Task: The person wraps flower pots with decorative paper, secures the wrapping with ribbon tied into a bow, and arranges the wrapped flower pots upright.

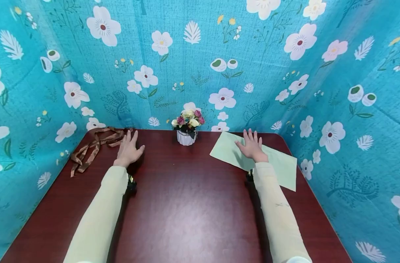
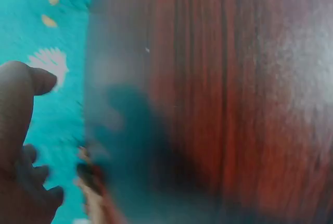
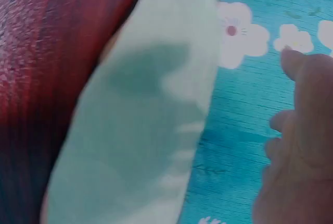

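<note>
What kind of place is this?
It looks like a curtained-off tabletop spot, probably indoors: there's a shiny dark-red table, blue flowery cloth hanging on three sides, and a little pot of flowers near the far edge. The room beyond is hidden.

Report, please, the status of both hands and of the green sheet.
Left hand empty, near ribbon. Right hand empty, above sheet. Sheet spread on table. Flowers stand apart from it.

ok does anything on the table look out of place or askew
Nothing looks spilled or damaged. The brown ribbon lies in loose loops at the far left of the table, and the pale green sheet at far right sits angled to its edges, so both look untidy.
</note>
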Action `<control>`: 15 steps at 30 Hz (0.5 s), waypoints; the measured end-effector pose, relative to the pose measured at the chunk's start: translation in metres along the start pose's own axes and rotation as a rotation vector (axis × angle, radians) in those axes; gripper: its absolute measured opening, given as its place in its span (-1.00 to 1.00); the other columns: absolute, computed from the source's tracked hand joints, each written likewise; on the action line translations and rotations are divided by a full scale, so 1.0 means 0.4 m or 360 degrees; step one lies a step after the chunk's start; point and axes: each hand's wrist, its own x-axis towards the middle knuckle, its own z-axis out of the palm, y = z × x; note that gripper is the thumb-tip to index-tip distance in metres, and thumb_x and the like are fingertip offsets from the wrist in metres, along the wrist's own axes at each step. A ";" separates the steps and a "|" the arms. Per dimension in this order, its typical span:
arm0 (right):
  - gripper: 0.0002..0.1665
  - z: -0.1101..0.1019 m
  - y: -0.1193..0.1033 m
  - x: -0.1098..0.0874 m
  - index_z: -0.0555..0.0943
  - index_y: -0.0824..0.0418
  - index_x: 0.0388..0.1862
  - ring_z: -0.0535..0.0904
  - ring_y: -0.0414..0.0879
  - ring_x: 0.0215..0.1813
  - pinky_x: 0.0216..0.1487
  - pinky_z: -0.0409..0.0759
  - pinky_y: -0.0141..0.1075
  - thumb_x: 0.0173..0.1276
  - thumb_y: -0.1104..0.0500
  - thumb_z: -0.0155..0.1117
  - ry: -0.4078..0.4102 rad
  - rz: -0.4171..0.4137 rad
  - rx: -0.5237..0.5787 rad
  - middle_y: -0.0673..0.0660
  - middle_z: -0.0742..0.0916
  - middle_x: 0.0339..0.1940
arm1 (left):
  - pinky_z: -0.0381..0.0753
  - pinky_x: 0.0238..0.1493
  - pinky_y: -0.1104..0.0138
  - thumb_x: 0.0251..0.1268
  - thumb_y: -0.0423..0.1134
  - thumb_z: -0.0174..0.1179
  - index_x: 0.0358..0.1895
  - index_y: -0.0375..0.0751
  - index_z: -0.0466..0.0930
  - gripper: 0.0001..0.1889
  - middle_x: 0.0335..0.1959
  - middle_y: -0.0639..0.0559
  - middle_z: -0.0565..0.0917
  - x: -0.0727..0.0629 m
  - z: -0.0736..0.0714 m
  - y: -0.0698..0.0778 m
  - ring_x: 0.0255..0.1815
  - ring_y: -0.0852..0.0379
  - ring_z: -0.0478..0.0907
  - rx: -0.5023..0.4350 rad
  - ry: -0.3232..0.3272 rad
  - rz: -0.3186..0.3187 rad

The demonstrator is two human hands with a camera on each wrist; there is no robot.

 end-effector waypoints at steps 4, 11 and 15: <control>-0.04 -0.034 0.010 -0.018 -0.13 0.36 0.67 -0.31 0.44 0.64 0.56 -0.24 0.33 0.61 -0.16 -0.02 -0.0161 -0.0053 0.0080 0.47 -0.05 0.66 | 0.25 0.43 -0.24 0.53 -0.12 0.00 0.51 -0.47 0.21 -0.36 0.51 -0.48 0.24 -0.022 -0.004 0.041 0.51 -0.40 0.20 -0.0129 -0.0045 0.0090; -0.12 -0.081 0.093 -0.094 0.20 0.44 0.56 0.17 0.41 0.55 0.44 0.27 0.27 0.46 0.06 0.32 -0.0300 -0.0152 0.0171 0.48 0.32 0.54 | 0.55 0.23 -0.08 0.49 -0.22 0.10 0.20 -0.47 0.59 -0.59 0.13 -0.33 0.68 -0.057 0.054 0.196 0.19 -0.24 0.61 -0.0104 -0.0163 0.0540; -0.06 -0.087 0.171 -0.156 0.25 0.45 0.54 0.18 0.45 0.53 0.43 0.27 0.30 0.36 0.07 0.44 -0.0304 -0.0117 0.0116 0.51 0.32 0.52 | 0.58 0.23 0.01 0.45 -0.28 0.14 0.13 -0.49 0.64 -0.64 0.06 -0.30 0.72 -0.043 0.132 0.321 0.14 -0.20 0.66 -0.0105 -0.0226 0.0825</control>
